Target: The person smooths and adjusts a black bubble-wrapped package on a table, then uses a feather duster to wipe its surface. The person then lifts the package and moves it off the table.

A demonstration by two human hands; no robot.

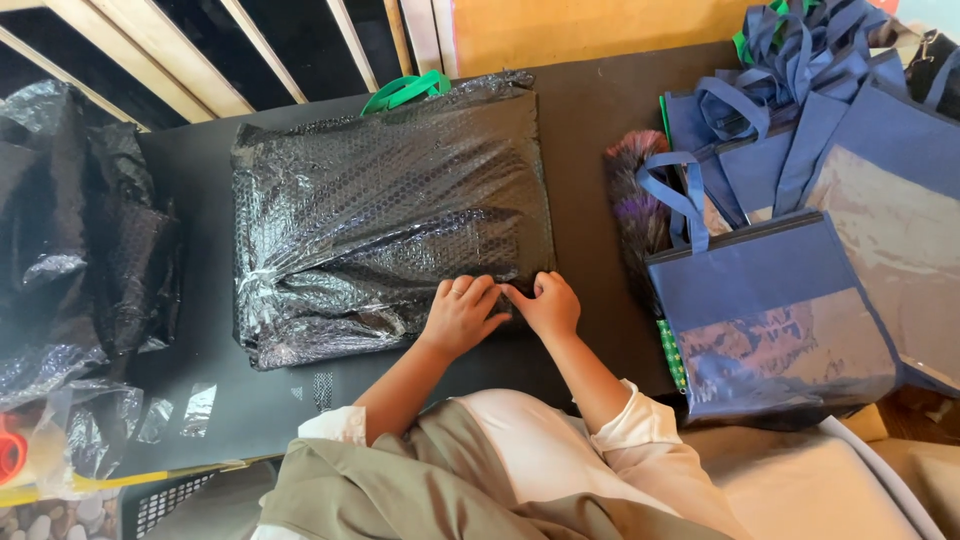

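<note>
I see my left hand [462, 312] and right hand [548, 303] side by side, fingers curled narrow and pinching the near edge of the flat parcel wrapped in black bubble film [385, 215]; it lies mid-way on the dark table [590, 120], seemingly so the fold holds flat; blue fabric tote bags [775, 300] wait right.

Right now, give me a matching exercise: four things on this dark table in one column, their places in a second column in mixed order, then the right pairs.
Things:
1. flat parcel wrapped in black bubble wrap
2. blue fabric tote bag with a clear front pocket
3. purple and brown feather duster
4. bright green strap handles

Places:
A. sticking out at the parcel's far edge
B. under the fingers of the left hand and right hand
C. at the right, nearest of a pile of like bags
D. between parcel and bags

Pairs: 1-B, 2-C, 3-D, 4-A
</note>
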